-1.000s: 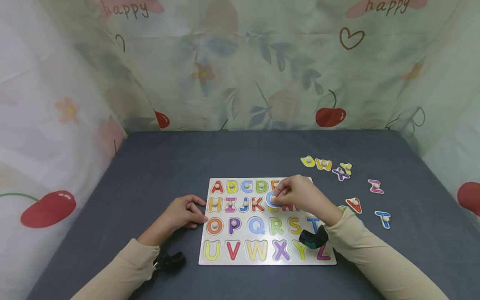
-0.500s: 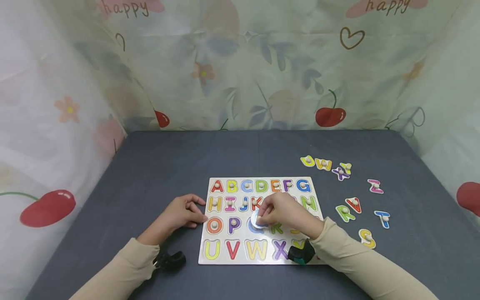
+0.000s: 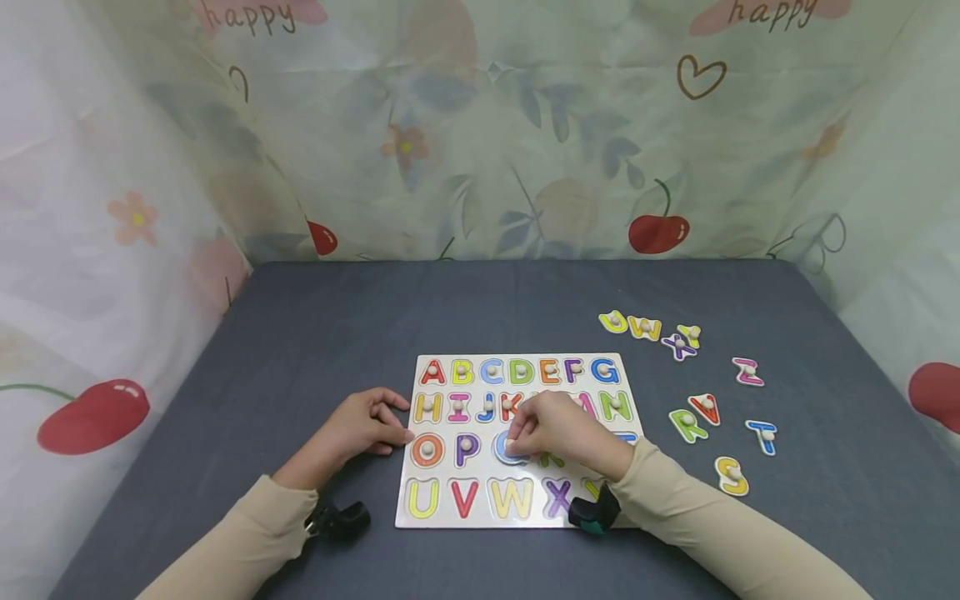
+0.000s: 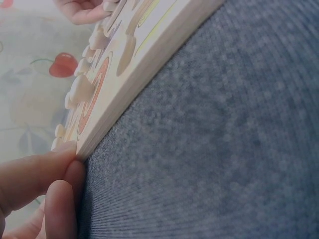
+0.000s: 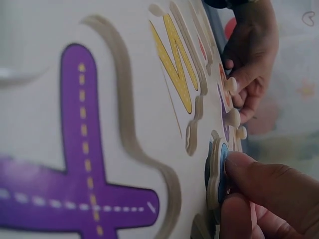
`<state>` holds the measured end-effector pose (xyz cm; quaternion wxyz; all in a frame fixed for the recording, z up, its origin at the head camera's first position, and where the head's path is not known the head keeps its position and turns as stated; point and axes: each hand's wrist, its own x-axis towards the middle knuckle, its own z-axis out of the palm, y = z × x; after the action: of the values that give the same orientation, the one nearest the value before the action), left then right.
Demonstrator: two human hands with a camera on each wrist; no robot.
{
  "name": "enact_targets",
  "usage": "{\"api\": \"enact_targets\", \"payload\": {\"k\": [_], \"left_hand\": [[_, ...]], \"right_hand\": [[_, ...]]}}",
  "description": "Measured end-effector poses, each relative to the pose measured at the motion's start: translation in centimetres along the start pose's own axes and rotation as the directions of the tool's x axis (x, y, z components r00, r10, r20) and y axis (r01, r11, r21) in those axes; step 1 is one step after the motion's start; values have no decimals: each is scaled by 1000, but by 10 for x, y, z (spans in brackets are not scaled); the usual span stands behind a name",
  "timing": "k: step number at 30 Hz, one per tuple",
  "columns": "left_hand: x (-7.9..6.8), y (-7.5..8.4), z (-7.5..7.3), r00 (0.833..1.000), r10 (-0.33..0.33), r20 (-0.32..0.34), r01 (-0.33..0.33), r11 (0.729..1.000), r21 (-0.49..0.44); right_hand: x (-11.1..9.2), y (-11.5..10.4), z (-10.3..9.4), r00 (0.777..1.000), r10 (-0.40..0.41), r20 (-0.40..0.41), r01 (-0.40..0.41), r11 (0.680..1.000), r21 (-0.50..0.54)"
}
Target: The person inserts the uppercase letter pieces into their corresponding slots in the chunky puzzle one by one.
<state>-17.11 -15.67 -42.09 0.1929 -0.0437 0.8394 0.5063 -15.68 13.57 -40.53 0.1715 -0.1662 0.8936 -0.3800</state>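
Note:
The wooden alphabet puzzle board (image 3: 480,468) lies flat on the dark cloth. My right hand (image 3: 557,429) pinches the knob of a blue letter Q puzzle piece (image 3: 501,454), over the Q recess in the third row. In the right wrist view the Q piece (image 5: 218,172) sits slightly raised from the board, with thumb and finger at its knob. My left hand (image 3: 367,423) rests at the board's left edge, thumb and fingertips touching it. Knobbed pieces A to P fill the upper recesses, a few of them hidden by my right hand.
Loose letter pieces lie to the right: R (image 3: 687,426), V (image 3: 705,408), S (image 3: 731,476), T (image 3: 764,437) and Z (image 3: 747,372). Beyond the board's top right lie U (image 3: 613,322), W (image 3: 644,327), X (image 3: 678,347) and Y (image 3: 689,336). A patterned curtain (image 3: 495,133) stands behind.
My right hand has carried the Q piece left and towards me, from over the second row down to the Q recess. My left hand has stayed at the board's edge.

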Motion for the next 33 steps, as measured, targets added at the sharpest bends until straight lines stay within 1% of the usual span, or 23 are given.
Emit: {"api": "enact_targets", "payload": {"k": [8,13,19,25,33], "left_hand": [[0,-1,1,1000,-7,-8,7,1000,4],[-1,0,1,1000,-2,-7,2,1000,5],[-2,1,1,1000,-9,-12,10,1000,6],[-2,1,1,1000,-8,-8,8,1000,6],[-2,2,1,1000,-10,-15,11,1000,10]], "right_hand": [[2,-2,1,1000,4,12,-4,1000,-26],[1,-3,2,1000,1,27,-1,1000,-17],[0,-3,4,1000,7,8,-7,1000,-6],[-2,-7,5,999,28,-16,-29,999,-30],[-1,-6,5,1000,17,-6,-17,999,-29]]}}
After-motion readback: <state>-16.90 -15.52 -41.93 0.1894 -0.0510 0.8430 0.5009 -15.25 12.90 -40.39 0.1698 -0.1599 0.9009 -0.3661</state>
